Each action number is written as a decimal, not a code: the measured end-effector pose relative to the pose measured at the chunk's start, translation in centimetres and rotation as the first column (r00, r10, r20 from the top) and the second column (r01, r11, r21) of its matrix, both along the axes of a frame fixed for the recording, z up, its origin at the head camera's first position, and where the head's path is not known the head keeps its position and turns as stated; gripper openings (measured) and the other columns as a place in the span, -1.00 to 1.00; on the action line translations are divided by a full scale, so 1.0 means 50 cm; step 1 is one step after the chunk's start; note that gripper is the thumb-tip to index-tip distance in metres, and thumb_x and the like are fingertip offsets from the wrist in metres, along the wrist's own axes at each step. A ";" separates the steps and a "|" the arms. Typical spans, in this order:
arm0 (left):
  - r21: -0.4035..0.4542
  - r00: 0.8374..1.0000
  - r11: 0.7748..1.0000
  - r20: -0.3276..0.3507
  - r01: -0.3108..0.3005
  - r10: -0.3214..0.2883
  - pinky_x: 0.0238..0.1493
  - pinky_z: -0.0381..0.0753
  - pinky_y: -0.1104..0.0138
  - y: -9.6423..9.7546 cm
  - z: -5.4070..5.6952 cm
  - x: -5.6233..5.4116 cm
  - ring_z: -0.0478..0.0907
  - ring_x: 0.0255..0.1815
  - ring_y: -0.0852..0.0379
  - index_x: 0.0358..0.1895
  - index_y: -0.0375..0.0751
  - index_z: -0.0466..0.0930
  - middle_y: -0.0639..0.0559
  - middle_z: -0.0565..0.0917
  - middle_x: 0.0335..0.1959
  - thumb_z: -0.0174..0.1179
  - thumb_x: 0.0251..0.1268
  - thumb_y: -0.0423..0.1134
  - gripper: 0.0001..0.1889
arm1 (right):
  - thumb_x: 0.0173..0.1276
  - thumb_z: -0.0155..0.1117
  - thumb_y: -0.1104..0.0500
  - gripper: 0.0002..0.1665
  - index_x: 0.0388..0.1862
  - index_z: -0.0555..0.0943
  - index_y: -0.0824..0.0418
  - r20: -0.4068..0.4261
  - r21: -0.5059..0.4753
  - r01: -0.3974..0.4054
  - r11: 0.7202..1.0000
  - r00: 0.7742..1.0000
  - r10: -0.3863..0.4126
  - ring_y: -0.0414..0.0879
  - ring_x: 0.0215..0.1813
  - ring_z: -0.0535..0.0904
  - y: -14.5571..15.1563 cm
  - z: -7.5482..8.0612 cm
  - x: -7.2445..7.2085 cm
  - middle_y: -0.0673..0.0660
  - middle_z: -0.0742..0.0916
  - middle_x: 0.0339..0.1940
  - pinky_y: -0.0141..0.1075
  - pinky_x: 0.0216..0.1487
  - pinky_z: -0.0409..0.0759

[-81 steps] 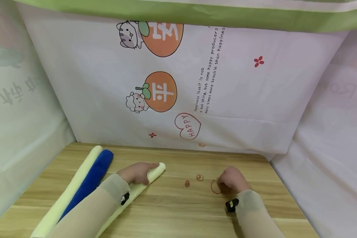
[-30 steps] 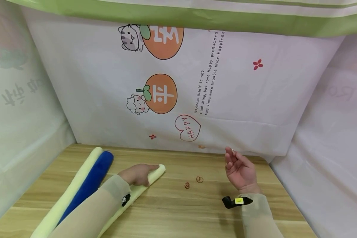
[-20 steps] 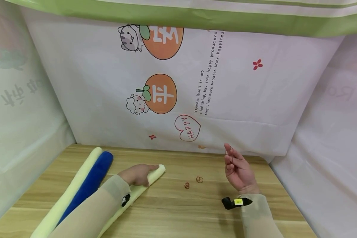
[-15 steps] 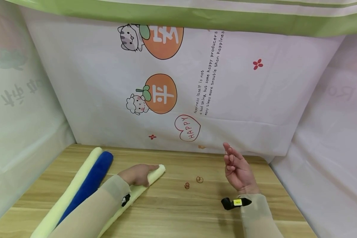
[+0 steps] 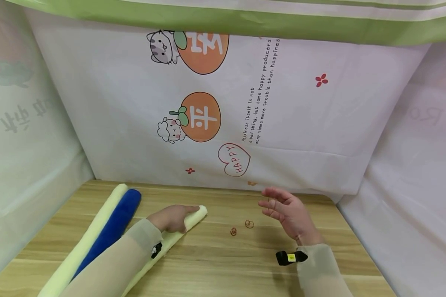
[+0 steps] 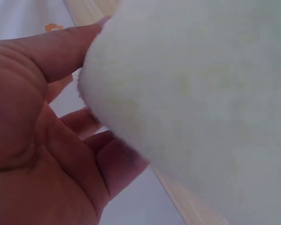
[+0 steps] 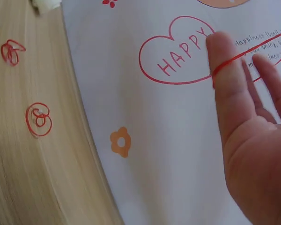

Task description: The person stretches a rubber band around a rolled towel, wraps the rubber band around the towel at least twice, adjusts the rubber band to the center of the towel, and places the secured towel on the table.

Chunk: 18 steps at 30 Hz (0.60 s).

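Note:
My left hand (image 5: 169, 218) grips the far end of a fuzzy pale yellow rolled towel (image 5: 171, 239), which lies slanting on the table. In the left wrist view, the thumb and fingers curl around the tip of the roll. Raised above the table at the right is my right hand (image 5: 291, 214). Its fingers are spread and fairly straight, with a thin red rubber band (image 7: 253, 51) stretched around them; the thumb is partly hidden. Two small clumps of rubber bands lie on the wood between the hands, one nearer the right hand (image 5: 249, 224) and one nearer the towel (image 5: 233, 231).
A second pale yellow rolled towel (image 5: 87, 239) and a blue rolled towel (image 5: 107, 233) lie side by side at the left of the wooden table (image 5: 215, 268). White printed sheeting (image 5: 301, 123) encloses the back and both sides.
The right hand picked up a rubber band from the table, lifted it, and spread it over its fingers. Now that hand has turned and shifted left. The left hand stays on the towel.

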<state>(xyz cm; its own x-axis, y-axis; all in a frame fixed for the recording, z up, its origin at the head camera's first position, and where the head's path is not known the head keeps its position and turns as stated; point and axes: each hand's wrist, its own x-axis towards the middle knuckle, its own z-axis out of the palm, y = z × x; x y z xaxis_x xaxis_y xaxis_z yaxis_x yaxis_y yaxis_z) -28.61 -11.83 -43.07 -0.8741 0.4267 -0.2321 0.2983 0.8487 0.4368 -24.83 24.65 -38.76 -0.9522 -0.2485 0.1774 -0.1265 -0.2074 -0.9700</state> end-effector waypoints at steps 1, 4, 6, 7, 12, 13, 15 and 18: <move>-0.004 1.000 1.000 -0.010 0.011 -0.011 -0.27 0.47 0.20 0.000 0.000 0.000 0.48 -0.19 0.07 0.51 0.07 0.29 -0.13 0.46 0.35 0.42 0.08 -0.52 -0.10 | 0.44 0.26 0.33 -0.40 0.36 0.32 0.51 0.007 0.033 0.012 0.999 1.000 -0.013 0.16 0.14 0.60 -0.003 0.002 0.002 0.40 0.43 0.32 -0.04 0.10 0.57; -0.007 0.998 0.999 -0.045 0.046 -0.046 -0.14 0.48 0.17 0.003 0.003 0.002 0.48 -0.06 0.07 0.51 0.08 0.30 -0.13 0.49 0.32 0.39 0.10 -0.51 -0.13 | 0.35 0.37 0.31 -0.32 0.36 0.34 0.49 0.019 0.131 0.037 0.991 0.999 -0.039 0.18 0.19 0.56 -0.013 0.009 0.010 0.45 0.37 0.37 -0.07 0.10 0.56; 0.003 0.995 0.998 -0.067 0.069 -0.069 -0.09 0.47 0.16 0.008 0.005 0.005 0.48 -0.05 0.07 0.51 0.08 0.30 -0.12 0.51 0.31 0.37 0.14 -0.51 -0.16 | 0.28 0.45 0.28 -0.29 0.35 0.39 0.44 0.016 0.205 0.052 0.977 0.998 -0.056 0.18 0.22 0.55 -0.019 0.012 0.016 0.41 0.40 0.37 -0.11 0.09 0.57; 0.012 0.994 0.997 -0.081 0.080 -0.079 -0.05 0.48 0.15 0.010 0.006 0.006 0.49 -0.02 0.06 0.51 0.07 0.31 -0.12 0.51 0.31 0.35 0.16 -0.51 -0.17 | 0.27 0.47 0.26 -0.29 0.34 0.41 0.41 0.009 0.239 0.056 0.969 0.998 -0.060 0.17 0.22 0.55 -0.022 0.013 0.019 0.38 0.43 0.36 -0.12 0.08 0.58; 0.067 0.976 0.986 -0.166 0.150 -0.137 0.19 0.44 0.07 0.023 0.014 0.009 0.45 0.24 -0.03 0.51 0.02 0.30 -0.09 0.47 0.36 0.30 0.21 -0.50 -0.22 | 0.21 0.53 0.18 -0.27 0.33 0.48 0.26 -0.040 0.352 0.076 0.933 0.997 -0.066 0.18 0.24 0.54 -0.033 0.015 0.032 0.22 0.51 0.33 -0.13 0.08 0.58; 0.074 0.971 0.984 -0.186 0.164 -0.148 0.22 0.42 0.05 0.026 0.017 0.008 0.42 0.28 -0.05 0.51 0.01 0.30 -0.09 0.46 0.36 0.30 0.22 -0.50 -0.22 | 0.21 0.53 0.18 -0.27 0.34 0.49 0.24 -0.047 0.370 0.079 0.926 0.997 -0.066 0.17 0.23 0.55 -0.035 0.016 0.035 0.21 0.51 0.33 -0.12 0.08 0.58; 0.084 0.959 0.978 -0.228 0.194 -0.170 0.23 0.41 0.05 0.032 0.025 0.009 0.42 0.28 -0.05 0.51 -0.01 0.30 -0.09 0.46 0.36 0.31 0.22 -0.48 -0.23 | 0.20 0.54 0.18 -0.27 0.34 0.50 0.17 -0.054 0.403 0.086 0.911 0.996 -0.070 0.14 0.21 0.57 -0.037 0.018 0.041 0.17 0.53 0.32 -0.11 0.07 0.59; 0.103 0.942 0.970 -0.281 0.220 -0.184 0.18 0.44 0.07 0.043 0.041 0.011 0.46 0.22 -0.01 0.51 -0.02 0.30 -0.07 0.48 0.35 0.31 0.23 -0.46 -0.24 | 0.20 0.53 0.22 -0.28 0.35 0.50 0.13 -0.061 0.424 0.094 0.901 0.995 -0.075 0.12 0.20 0.58 -0.042 0.021 0.048 0.15 0.55 0.31 -0.11 0.05 0.60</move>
<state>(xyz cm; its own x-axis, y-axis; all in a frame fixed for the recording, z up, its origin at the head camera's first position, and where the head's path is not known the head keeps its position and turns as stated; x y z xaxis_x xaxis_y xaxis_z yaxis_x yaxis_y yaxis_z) -28.07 -9.70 -41.01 -0.7885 0.6113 0.0682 0.5783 0.6990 0.4206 -22.42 22.54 -37.70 -0.9671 -0.2282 0.1127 -0.1676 0.2379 -0.9567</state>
